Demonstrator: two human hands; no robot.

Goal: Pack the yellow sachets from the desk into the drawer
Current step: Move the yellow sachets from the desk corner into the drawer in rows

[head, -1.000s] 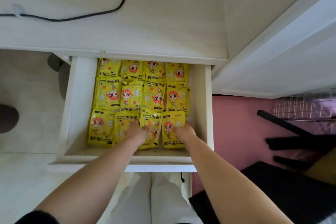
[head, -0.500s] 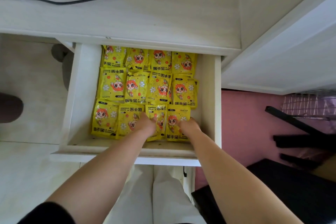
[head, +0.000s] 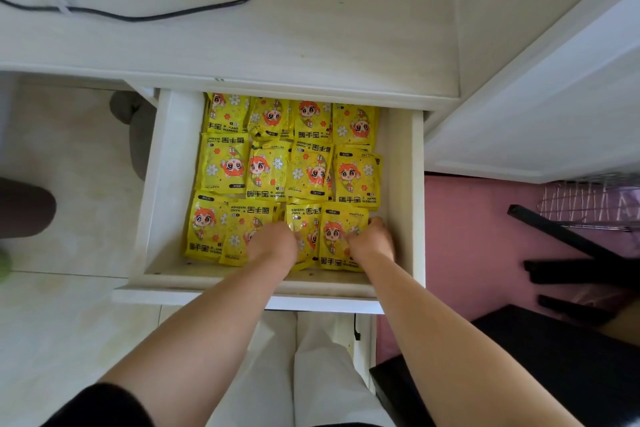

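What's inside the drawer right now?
Yellow sachets lie in the drawer in three rows of four, some overlapping; the left hand and right hand rest on the front row. Covered: the floor beneath them, any lower layer, and whatever lies back under the desk top.

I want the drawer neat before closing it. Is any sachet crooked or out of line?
Mostly tidy: the yellow printed sachets lie in three rows in the white wooden drawer. The third front-row sachet, between the left hand and right hand, sits tilted and overlapped by its neighbour. Prints face mixed ways.
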